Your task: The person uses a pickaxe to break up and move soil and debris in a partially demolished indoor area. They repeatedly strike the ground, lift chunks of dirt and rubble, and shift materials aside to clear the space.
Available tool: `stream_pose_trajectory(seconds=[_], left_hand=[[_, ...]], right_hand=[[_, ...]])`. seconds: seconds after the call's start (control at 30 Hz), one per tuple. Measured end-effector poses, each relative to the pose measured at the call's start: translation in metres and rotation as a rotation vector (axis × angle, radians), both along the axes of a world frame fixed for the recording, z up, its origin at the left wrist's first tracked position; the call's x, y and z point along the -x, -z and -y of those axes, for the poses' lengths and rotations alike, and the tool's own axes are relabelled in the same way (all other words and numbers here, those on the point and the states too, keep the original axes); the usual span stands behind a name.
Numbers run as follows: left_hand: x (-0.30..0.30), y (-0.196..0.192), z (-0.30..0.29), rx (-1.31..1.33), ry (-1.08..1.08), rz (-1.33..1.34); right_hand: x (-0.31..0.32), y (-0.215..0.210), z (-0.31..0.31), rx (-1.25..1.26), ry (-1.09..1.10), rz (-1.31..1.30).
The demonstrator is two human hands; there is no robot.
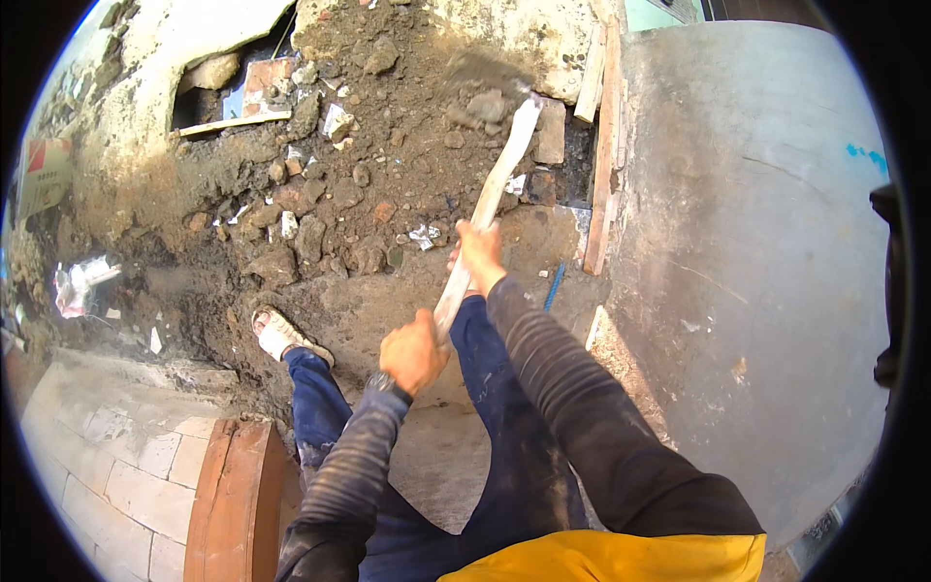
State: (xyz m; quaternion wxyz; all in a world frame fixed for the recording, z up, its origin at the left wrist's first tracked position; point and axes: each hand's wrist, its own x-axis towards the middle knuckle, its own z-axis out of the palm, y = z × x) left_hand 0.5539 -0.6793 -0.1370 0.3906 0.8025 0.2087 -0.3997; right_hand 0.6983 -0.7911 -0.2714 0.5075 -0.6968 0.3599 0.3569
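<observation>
Gripped the pale tool handle [485, 209] with fingers of the left hand [413, 351] and right hand [480, 254] closed tight, head in the rubble [320, 194]; risked glancing off stones toward the sandalled foot [281, 335].

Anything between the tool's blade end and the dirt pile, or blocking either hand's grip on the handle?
Nothing visible. Left hand and right hand both grip the pale wooden handle directly. Its far end sits at the dirt and rubble pile, among loose stones. The motion-blurred tool head can't be made out clearly.
</observation>
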Motion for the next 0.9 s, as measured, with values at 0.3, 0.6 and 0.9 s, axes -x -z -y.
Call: stream_pose_trajectory(seconds=[0.3,0.6,0.9], left_hand=[[0.159,-0.133,-0.103,-0.142,0.038,-0.091],[0.269,-0.216,-0.163,-0.213,0.064,-0.299],[0.238,-0.091,-0.235,-0.033,0.133,0.096]], right_hand=[[0.134,-0.042,-0.081,-0.137,0.281,-0.459],[0.269,-0.097,-0.158,-0.409,0.325,-0.675],[0.200,-0.032,-0.138,-0.131,0.433,-0.413]])
